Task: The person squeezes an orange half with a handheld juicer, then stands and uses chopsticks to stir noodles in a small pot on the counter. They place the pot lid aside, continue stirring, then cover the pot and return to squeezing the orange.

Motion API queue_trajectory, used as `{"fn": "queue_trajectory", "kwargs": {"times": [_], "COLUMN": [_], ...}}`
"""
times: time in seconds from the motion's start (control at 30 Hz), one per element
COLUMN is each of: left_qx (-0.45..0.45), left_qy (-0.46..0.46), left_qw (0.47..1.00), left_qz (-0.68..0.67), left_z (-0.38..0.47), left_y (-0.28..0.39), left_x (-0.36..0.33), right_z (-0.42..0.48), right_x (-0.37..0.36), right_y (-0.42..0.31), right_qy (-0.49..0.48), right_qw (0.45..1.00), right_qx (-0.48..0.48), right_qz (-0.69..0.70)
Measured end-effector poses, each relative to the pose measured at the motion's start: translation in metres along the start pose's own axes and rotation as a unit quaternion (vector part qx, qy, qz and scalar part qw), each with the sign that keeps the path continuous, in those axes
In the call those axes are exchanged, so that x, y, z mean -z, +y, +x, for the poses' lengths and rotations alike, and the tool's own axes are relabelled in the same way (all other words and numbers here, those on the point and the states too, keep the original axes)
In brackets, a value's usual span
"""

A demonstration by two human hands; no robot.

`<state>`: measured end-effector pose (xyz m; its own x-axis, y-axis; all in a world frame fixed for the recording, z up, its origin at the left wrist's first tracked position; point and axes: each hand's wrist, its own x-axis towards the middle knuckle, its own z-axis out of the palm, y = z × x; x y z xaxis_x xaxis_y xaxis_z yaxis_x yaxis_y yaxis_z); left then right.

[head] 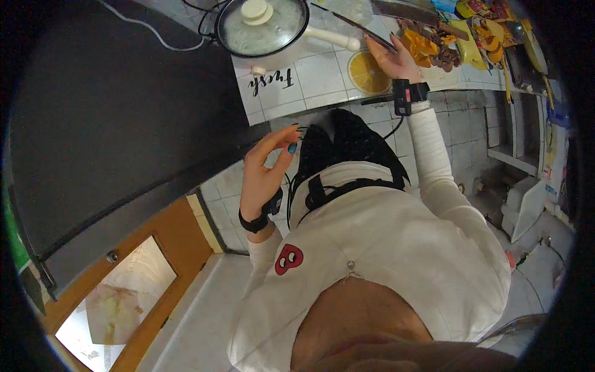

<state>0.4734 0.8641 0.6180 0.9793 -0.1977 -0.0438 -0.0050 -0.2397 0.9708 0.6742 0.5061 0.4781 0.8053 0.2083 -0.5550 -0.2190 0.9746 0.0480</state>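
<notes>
A pair of dark chopsticks (355, 27) lies in my right hand (395, 59), held over the counter with the tips pointing up and left. Left of that hand stands a white pot (274, 58) with a long pale handle (332, 38). Its glass lid (265, 30) is on and looks fogged, with a cream knob on top. My left hand (267, 162) hangs in front of the counter edge, fingers bent and thumb apart, holding nothing. Beside my right hand is a printed citrus slice (368, 72) on the white tile-patterned counter surface (320, 76), which also bears lettering.
Orange pumpkin-like pieces (418, 46) and brown scraps (447, 59) crowd the counter at the right. Behind them lies a broad blade (404, 10), apparently a kitchen knife's. A large dark grey panel (116, 116) fills the left. A wooden door (181, 237) stands lower left.
</notes>
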Motion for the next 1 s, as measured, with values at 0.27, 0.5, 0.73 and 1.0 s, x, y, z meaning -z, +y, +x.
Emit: {"fn": "queue_trajectory", "kwargs": {"times": [0.27,0.5,0.73,1.0], "left_qx": [0.023,-0.012,-0.015,-0.122], "left_qy": [0.012,-0.011,-0.147,-0.287], "left_qw": [0.999,0.963,0.939,0.904], "left_qz": [0.02,0.271,0.31,0.291], "left_z": [-0.008,-0.004,-0.001,0.015], "left_y": [-0.027,-0.039,-0.027,0.016], "left_x": [0.004,-0.018,-0.093,-0.274], "right_z": [-0.036,-0.086,-0.179,-0.348], "right_x": [0.014,0.033,0.08,0.165], "right_y": [0.005,0.021,-0.01,-0.143], "right_qy": [-0.004,-0.049,-0.148,-0.032], "right_qw": [0.999,0.995,0.981,0.956], "right_qx": [-0.023,-0.01,-0.093,0.205], "right_qz": [-0.044,-0.089,-0.088,-0.205]}}
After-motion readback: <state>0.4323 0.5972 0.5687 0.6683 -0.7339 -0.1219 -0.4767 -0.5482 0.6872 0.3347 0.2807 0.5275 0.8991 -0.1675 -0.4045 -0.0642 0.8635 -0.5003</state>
